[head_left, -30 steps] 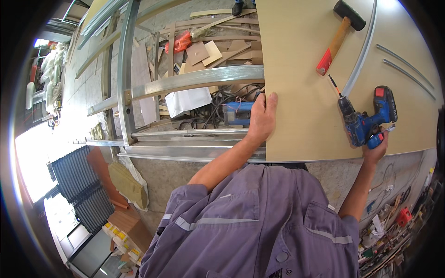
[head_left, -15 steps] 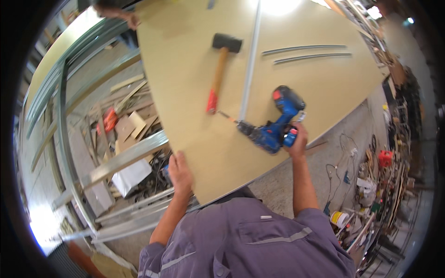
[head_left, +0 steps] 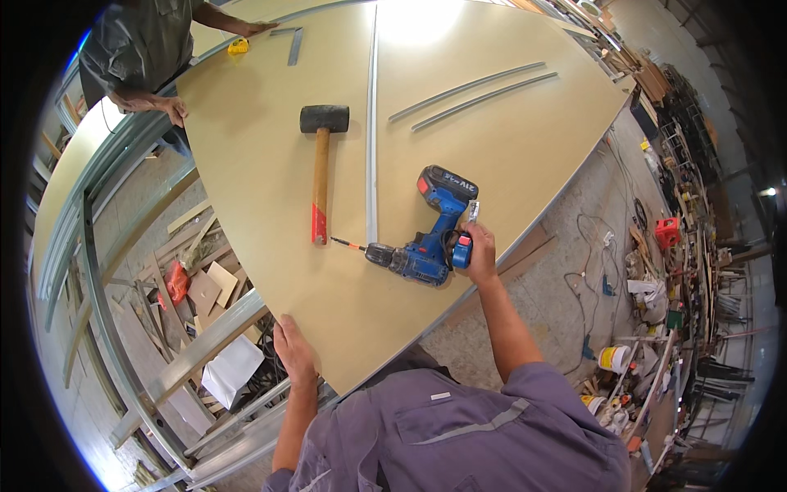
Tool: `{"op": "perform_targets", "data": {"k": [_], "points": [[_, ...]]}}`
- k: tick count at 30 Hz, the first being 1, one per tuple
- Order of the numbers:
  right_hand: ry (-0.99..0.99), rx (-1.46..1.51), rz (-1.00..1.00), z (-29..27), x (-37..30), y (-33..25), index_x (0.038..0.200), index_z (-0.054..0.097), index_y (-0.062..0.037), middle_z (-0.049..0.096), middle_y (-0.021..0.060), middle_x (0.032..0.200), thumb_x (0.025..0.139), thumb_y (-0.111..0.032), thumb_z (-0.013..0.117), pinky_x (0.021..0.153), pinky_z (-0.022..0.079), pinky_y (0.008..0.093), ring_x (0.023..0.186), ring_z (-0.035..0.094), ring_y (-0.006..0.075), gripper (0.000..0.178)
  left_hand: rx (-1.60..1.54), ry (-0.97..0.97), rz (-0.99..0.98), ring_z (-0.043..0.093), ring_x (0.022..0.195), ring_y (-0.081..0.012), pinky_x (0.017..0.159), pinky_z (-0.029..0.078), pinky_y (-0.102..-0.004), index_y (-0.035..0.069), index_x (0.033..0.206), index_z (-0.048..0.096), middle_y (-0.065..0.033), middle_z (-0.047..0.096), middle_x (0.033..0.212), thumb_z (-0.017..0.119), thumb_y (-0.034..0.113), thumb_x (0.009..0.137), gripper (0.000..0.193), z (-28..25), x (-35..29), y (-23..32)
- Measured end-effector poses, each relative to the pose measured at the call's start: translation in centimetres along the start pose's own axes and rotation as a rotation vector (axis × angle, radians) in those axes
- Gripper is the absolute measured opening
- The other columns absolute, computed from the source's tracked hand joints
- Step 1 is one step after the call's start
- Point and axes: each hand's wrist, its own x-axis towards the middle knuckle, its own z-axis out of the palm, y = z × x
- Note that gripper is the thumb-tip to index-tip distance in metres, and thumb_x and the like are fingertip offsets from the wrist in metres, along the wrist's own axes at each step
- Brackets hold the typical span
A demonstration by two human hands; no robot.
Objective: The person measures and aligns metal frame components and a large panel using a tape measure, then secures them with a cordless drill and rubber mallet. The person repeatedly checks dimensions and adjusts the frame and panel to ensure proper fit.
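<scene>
My right hand point(head_left: 482, 254) is closed around a small blue tape measure point(head_left: 462, 249) with a red button; a short silver tab sticks up beside it. Just left of that hand, a blue cordless drill point(head_left: 426, 250) with a long bit lies on a large yellowish board point(head_left: 287, 271). My left hand point(head_left: 293, 351) grips the board's near left edge, its fingertips partly hidden. A rubber mallet point(head_left: 322, 168) with a black head and a wooden handle, red at its end, rests left of the drill. Along the board runs a long grey metal strip point(head_left: 372, 123).
Two thin grey strips point(head_left: 475, 94) and a metal square point(head_left: 295, 45) lie on the board. At the far left a co-worker's hand point(head_left: 170, 108) touches its edge near a yellow tape measure point(head_left: 238, 47). Metal framing point(head_left: 205, 344) and wood scraps lie left; cables point(head_left: 586, 271) and clutter lie right.
My view has shifted, so the board, mallet and drill appear further left. More of the co-worker now shows at the far left. My right hand still holds the tape measure.
</scene>
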Motion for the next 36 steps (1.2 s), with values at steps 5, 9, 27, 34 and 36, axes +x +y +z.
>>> {"op": "perform_targets", "data": {"k": [5, 9, 27, 34, 36], "points": [[0.007, -0.01, -0.025, -0.3, 0.2, 0.1, 0.091, 0.062, -0.0022, 0.065, 0.0084, 0.071, 0.096, -0.025, 0.052, 0.053, 0.052, 0.0276, 0.057, 0.062, 0.0152, 0.026, -0.001, 0.003, -0.015, 0.059, 0.09, -0.0154, 0.079, 0.048, -0.0297, -0.005, 0.12, 0.056, -0.0096, 0.065, 0.106, 0.041, 0.035, 0.108, 0.044, 0.3, -0.2, 0.5], [-0.009, -0.028, -0.051, -1.1, 1.1, 1.3, 0.089, 0.064, -0.0032, 0.065, 0.0076, 0.073, 0.096, -0.025, 0.053, 0.055, 0.052, 0.0279, 0.059, 0.062, 0.0152, 0.025, -0.061, -0.04, 0.006, 0.059, 0.092, -0.0171, 0.08, 0.048, -0.031, -0.005, 0.118, 0.058, -0.011, 0.065, 0.106, 0.041, 0.033, 0.108, 0.043, 0.1, -0.1, 0.3], [-0.161, -1.058, -0.743, -3.7, 1.7, 1.4, 0.117, 0.06, 0.0012, 0.066, 0.0127, 0.101, 0.072, -0.007, 0.072, 0.09, 0.049, 0.0353, 0.093, 0.064, 0.023, 0.046, 0.15, -0.071, 0.018, 0.064, 0.083, -0.0234, 0.075, 0.049, -0.0341, -0.005, 0.108, 0.058, -0.0203, 0.068, 0.092, 0.056, 0.027, 0.101, 0.033, -3.8, 4.0, 0.9], [-0.212, -1.048, -0.676, -7.4, 3.7, 1.2, 0.127, 0.052, 0.0024, 0.063, 0.0158, 0.117, 0.067, -0.002, 0.08, 0.1, 0.046, 0.0379, 0.106, 0.062, 0.0265, 0.066, 0.138, -0.052, -0.103, 0.068, 0.084, -0.0154, 0.073, 0.055, -0.0308, -0.001, 0.109, 0.062, -0.01, 0.071, 0.091, 0.059, 0.014, 0.1, 0.018, -9.6, -7.3, 3.6], [-0.209, -0.984, -0.578, -7.9, 4.2, 1.1, 0.13, 0.05, 0.002, 0.06, 0.017, 0.123, 0.072, -0.002, 0.077, 0.102, 0.046, 0.0411, 0.108, 0.062, 0.0283, 0.064, 0.167, -0.169, -0.056, 0.068, 0.081, -0.0169, 0.072, 0.055, -0.0317, 0.0, 0.103, 0.065, -0.0103, 0.071, 0.09, 0.062, 0.01, 0.097, 0.012, -11.2, -9.3, 3.3]]}}
